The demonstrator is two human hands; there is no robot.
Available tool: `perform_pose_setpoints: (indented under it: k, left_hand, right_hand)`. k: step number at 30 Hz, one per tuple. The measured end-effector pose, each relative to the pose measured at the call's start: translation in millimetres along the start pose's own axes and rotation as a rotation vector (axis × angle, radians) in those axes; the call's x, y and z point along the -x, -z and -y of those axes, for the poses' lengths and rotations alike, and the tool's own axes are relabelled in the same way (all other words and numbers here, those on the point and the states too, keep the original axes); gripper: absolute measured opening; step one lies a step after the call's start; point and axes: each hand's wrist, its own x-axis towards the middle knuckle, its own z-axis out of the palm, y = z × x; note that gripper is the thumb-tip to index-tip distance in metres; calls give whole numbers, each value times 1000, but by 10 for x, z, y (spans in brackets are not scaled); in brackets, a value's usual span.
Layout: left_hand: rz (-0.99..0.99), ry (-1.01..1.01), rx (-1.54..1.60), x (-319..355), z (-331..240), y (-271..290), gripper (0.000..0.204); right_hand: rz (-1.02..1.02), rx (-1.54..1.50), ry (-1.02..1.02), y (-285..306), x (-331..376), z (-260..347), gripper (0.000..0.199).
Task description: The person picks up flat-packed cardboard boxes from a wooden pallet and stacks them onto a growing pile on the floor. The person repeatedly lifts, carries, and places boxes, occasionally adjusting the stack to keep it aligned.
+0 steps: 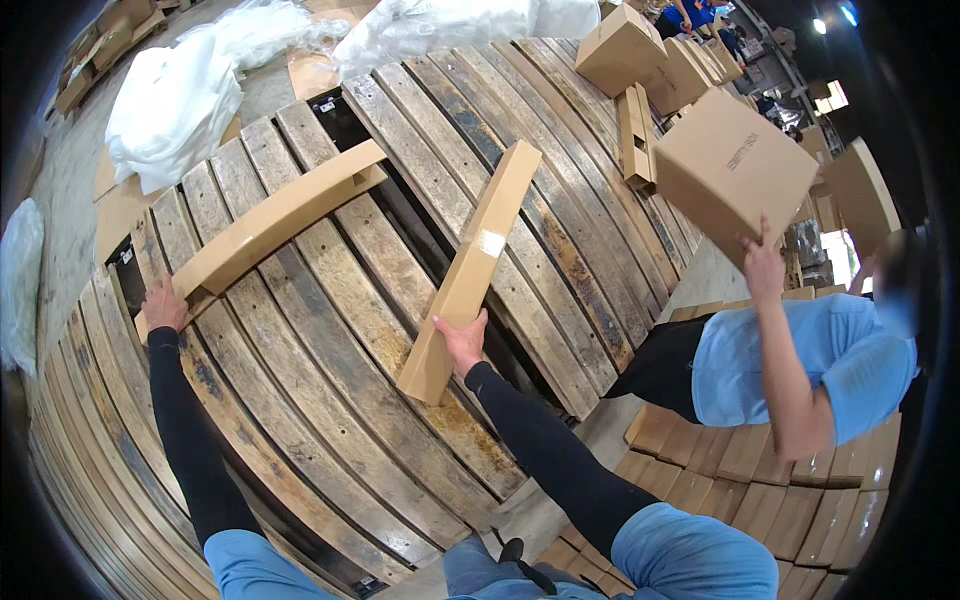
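My left hand grips the near end of a long cardboard piece that lies across wooden pallet slats; its far end shows an open, folded channel. Farther right, my right hand holds a long, narrow cardboard box near its lower end, thumb on top and the other fingers over the side. A pale label sits midway along this box. Both pieces rest on or just above the pallets, slanting away from me to the upper right.
At right a co-worker in a blue shirt carries a large cardboard box. More boxes stand at the far pallet edge. White plastic wrap lies at far left. Stacked flat cartons fill the lower right. Dark gaps separate the pallets.
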Motion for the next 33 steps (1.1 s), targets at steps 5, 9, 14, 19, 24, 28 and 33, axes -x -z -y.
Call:
perform_pose_setpoints:
  k: [5, 9, 14, 19, 24, 28, 33]
  left_hand:
    - [-138, -70, -108, 54, -105, -131, 21]
    - [-280, -243, -215, 27, -38, -493, 10]
    - [169, -174, 242, 767, -664, -751, 23]
    - [254, -182, 558, 2896, -1797, -995, 28]
    - [428, -266, 557, 4748, -2605, -800, 37]
    - [15, -231, 818, 5437, -2985, -637, 45]
    - [-79, -306, 763, 5615, -3146, -300, 49]
  right_hand:
    - [133, 28, -73, 328, 115, 129, 50]
    - [30, 335, 144, 721, 349, -191, 34]
    - [106, 490, 124, 1333, 865, -423, 34]
    - [342, 624, -54, 1784, 1335, -506, 30]
    - [687, 632, 71, 1850, 1692, -745, 38]
    - [1006, 760, 95, 1688, 1910, -1052, 48]
    - [1045, 751, 171, 1804, 1897, -865, 51]
